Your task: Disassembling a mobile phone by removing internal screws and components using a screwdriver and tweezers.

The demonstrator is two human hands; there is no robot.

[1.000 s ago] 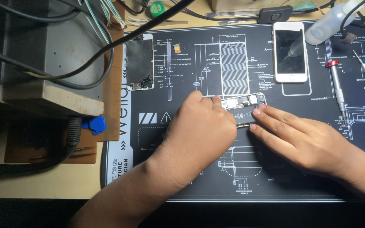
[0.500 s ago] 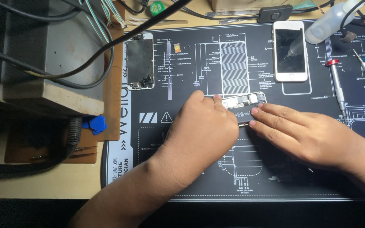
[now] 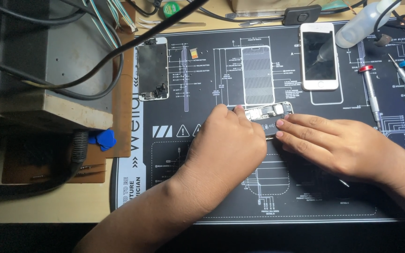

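While the left hand [image 3: 228,145] curls, fingers pressed together, over an opened phone body [image 3: 270,115] on the dark repair mat [image 3: 202,187], the right hand [image 3: 338,145] lays flat fingertips [image 3: 282,129] against its near edge, seemingly mid-disassembly, calling for careful prying.

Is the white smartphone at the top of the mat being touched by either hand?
No, the white smartphone lies apart near the mat's top edge, while both hands rest on the opened phone body lower down.

Opened phone [image 3: 270,115] mostly under hands
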